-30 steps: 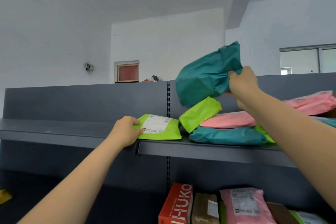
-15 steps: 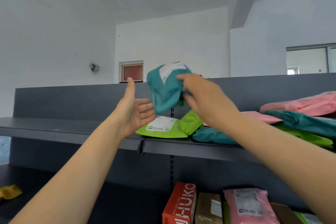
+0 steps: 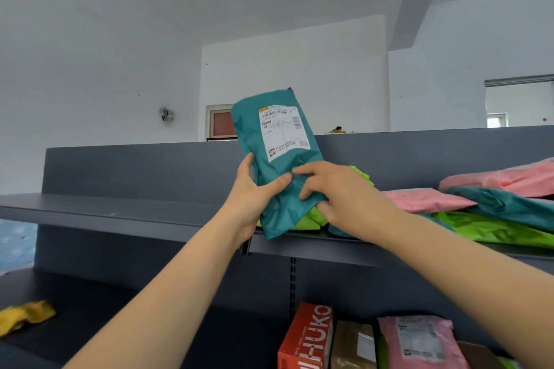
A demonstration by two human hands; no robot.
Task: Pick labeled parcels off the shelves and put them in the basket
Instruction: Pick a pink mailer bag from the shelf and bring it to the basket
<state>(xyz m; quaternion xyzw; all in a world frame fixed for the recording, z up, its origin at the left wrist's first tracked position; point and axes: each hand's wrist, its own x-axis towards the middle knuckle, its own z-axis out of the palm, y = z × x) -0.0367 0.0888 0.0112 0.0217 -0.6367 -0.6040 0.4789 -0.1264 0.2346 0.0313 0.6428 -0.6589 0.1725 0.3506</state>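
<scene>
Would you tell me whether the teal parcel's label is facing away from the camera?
No, the white label on the teal parcel plainly faces the camera.

Soft, even daylight fills the room, brightest on the white painted walls [image 3: 284, 75]; the glass window [image 3: 520, 105] at the right edge is washed out. Shadow pools beneath the dark grey metal shelf [image 3: 120, 213] at lower left. Straight lines bow toward the edges. The white paper label [image 3: 283, 133] on the teal plastic parcel [image 3: 278, 195] has soft small print.
</scene>
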